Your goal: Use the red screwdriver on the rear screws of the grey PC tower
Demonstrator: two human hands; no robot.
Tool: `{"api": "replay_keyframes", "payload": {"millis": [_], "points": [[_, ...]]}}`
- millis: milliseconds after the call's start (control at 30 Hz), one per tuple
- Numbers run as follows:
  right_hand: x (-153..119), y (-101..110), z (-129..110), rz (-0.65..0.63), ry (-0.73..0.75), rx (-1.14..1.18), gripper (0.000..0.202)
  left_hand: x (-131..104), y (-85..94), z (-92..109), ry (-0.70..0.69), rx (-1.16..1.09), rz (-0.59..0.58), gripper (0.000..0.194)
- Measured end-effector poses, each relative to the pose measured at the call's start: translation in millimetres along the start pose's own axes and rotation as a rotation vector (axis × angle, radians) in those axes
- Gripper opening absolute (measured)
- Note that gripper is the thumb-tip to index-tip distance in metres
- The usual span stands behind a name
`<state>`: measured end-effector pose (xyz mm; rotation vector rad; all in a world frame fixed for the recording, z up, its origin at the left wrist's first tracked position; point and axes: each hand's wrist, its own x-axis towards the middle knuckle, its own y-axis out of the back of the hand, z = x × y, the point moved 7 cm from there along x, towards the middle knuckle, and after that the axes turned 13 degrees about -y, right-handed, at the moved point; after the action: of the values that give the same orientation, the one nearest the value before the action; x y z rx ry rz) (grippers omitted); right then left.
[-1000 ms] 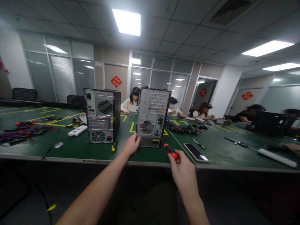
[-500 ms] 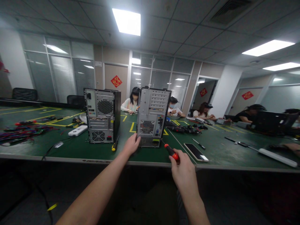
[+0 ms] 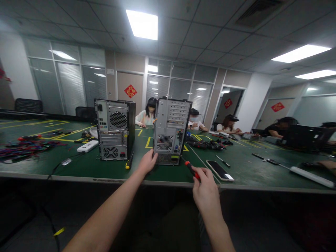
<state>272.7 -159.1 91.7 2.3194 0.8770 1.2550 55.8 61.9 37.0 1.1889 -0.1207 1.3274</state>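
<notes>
A computer tower [image 3: 172,131] stands upright with its metal back panel facing me. My left hand [image 3: 147,163] grips its lower left edge, thumb on the near side, the other fingers mostly hidden along the side wall. In my right hand [image 3: 206,183] is a red and black screwdriver [image 3: 189,167], its handle end pinched between thumb and fingers. The thin shaft points up and left to the tower's lower right edge; whether the tip sits in a screw is too small to tell.
A second computer tower [image 3: 112,129] stands to the left, with a yellow and black screwdriver [image 3: 128,163] beside it. A phone [image 3: 219,170] lies right of my right hand. Bundled cables [image 3: 25,147] and a white power strip [image 3: 88,146] are on the left. Several people sit across the table.
My right fingers have shifted slightly on the screwdriver handle, and the handle has moved a little. My left hand and the tower have stayed in place.
</notes>
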Motion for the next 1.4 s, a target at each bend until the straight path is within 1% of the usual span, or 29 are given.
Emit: {"api": "replay_keyframes", "payload": {"millis": [167, 333, 567, 733, 900, 1000, 1133, 1267, 1400], "points": [[0.5, -2.5, 1.7, -0.012, -0.055, 0.037, 0.033, 0.4, -0.9, -0.9, -0.006, -0.007, 0.001, 0.023], [1.3, -5.5, 6.1, -0.056, -0.145, 0.099, 0.037, 0.6, 0.1, -0.6, -0.011, -0.005, 0.014, 0.023], [0.9, 0.1, 0.3, 0.003, -0.056, 0.014, 0.032, 1.0, -0.5, -1.6, -0.015, -0.012, 0.012, 0.024], [0.7, -2.0, 0.3, -0.009, -0.058, 0.014, 0.029, 0.8, -2.4, -3.8, -0.008, 0.022, 0.01, 0.024], [1.3, -1.9, 5.0, -0.013, -0.105, 0.02, 0.036, 0.2, -2.0, -2.5, -0.016, 0.006, 0.01, 0.025], [1.3, -1.3, 6.1, -0.021, -0.115, 0.03, 0.032, -0.1, -1.1, -1.8, -0.005, 0.002, 0.004, 0.025], [0.6, 0.4, 2.7, -0.011, -0.083, 0.074, 0.027, -0.3, -0.2, -0.7, 0.003, 0.004, -0.001, 0.026], [0.8, 3.5, -0.2, 0.035, -0.052, 0.061, 0.033, -0.4, -0.8, -1.3, 0.004, 0.001, -0.006, 0.026], [1.0, 1.8, -0.2, 0.015, -0.041, 0.094, 0.033, -0.3, -1.7, -3.3, 0.004, -0.002, 0.002, 0.025]]}}
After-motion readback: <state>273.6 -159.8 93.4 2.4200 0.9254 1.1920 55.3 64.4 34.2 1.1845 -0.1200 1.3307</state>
